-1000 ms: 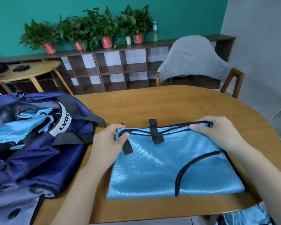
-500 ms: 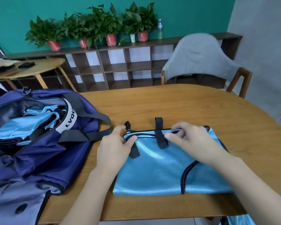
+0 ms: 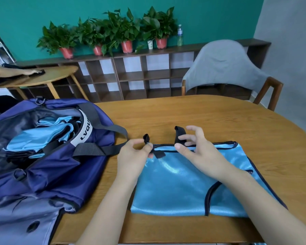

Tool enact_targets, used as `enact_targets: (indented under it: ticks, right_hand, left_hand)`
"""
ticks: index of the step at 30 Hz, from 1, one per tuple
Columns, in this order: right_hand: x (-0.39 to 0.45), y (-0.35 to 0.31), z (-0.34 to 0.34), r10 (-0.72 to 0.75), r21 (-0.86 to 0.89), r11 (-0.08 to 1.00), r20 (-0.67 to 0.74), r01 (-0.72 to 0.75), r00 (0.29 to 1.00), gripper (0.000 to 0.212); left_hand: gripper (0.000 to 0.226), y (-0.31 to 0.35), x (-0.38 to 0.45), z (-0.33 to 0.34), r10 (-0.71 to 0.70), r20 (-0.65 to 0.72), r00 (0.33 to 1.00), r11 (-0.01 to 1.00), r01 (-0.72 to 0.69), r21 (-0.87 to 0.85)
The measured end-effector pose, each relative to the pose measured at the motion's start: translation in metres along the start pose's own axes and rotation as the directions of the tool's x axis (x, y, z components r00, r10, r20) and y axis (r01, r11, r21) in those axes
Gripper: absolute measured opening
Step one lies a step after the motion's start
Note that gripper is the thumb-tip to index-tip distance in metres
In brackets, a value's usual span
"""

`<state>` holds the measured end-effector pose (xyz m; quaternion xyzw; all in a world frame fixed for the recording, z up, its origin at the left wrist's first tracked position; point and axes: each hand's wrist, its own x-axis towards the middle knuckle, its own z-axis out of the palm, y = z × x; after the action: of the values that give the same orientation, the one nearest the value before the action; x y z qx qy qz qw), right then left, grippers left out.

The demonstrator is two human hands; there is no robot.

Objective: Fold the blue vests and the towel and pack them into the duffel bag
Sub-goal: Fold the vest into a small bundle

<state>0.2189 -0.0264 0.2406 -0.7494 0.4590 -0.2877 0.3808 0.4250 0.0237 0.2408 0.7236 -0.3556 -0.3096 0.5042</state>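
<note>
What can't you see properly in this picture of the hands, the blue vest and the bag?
All in the head view:
- Duffel bag: its left end is cut off by the picture's edge; how many vests are inside is hidden in folds.
- Blue vest: its near right corner is hidden under the right arm.
- Right hand: blurred, so its touch on the strap is unclear.
- Towel: not visible.
- Left hand pinches a black strap.
</note>
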Motion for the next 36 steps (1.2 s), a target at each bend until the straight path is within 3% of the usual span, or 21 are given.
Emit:
enact_targets:
  ticks: [2,5,7,9,11,13,16,21,23,28,33,36]
  right_hand:
    - [0.001,0.008,0.000,-0.001,-0.172,0.985,0.054,0.010,0.999,0.062]
    - [0.001,0.010,0.001,0.006,-0.336,0.941,0.110,0.031,0.994,0.057]
    - [0.000,0.009,0.001,0.014,-0.393,0.919,0.137,0.041,0.990,0.056]
    - [0.002,0.013,0.000,-0.037,-0.397,0.912,0.159,0.099,0.987,0.050]
    - [0.002,0.016,-0.004,-0.085,-0.365,0.920,0.172,0.144,0.981,0.040]
    - [0.002,0.019,-0.012,-0.125,-0.356,0.918,0.154,0.173,0.980,0.027]
    - [0.004,0.025,-0.027,-0.147,-0.399,0.897,0.132,0.189,0.980,0.014]
    - [0.005,0.040,-0.039,-0.034,-0.467,0.874,0.212,0.132,0.977,0.026]
    - [0.006,0.041,-0.039,-0.031,-0.478,0.869,0.212,0.131,0.977,0.028]
    - [0.008,0.043,-0.042,-0.011,-0.491,0.866,0.164,0.091,0.986,0.030]
    - [0.004,0.047,-0.051,0.071,-0.593,0.805,0.092,-0.002,0.993,0.040]
    - [-0.001,0.053,-0.063,0.094,-0.573,0.817,0.023,-0.064,0.995,0.039]
  left_hand:
    - [0.029,0.006,-0.002,0.000,-0.066,0.052,0.996,0.975,0.076,-0.209]
    - [0.038,0.008,-0.006,0.003,-0.007,0.062,0.998,0.966,0.022,-0.258]
    - [0.039,0.005,-0.010,0.006,0.144,0.036,0.989,0.984,-0.140,-0.107]
    - [0.036,-0.003,-0.011,0.007,0.303,0.049,0.952,0.935,-0.307,0.177]
    - [0.035,-0.009,-0.009,0.008,0.338,0.134,0.932,0.828,-0.362,0.429]
    - [0.038,-0.010,-0.006,0.010,0.307,0.219,0.926,0.728,-0.377,0.573]
    - [0.046,-0.009,-0.006,0.013,0.311,0.254,0.916,0.678,-0.401,0.616]
    - [0.051,0.003,-0.025,0.015,0.392,0.263,0.882,0.629,-0.465,0.623]
    - [0.057,0.008,-0.046,0.025,0.405,0.345,0.847,0.618,-0.532,0.578]
    - [0.098,0.002,-0.093,0.058,0.096,0.590,0.802,0.539,-0.541,0.646]
    - [0.107,0.004,-0.070,0.048,0.104,0.524,0.845,0.426,-0.514,0.745]
    - [0.101,0.005,-0.041,0.027,0.173,0.378,0.910,0.393,-0.415,0.820]
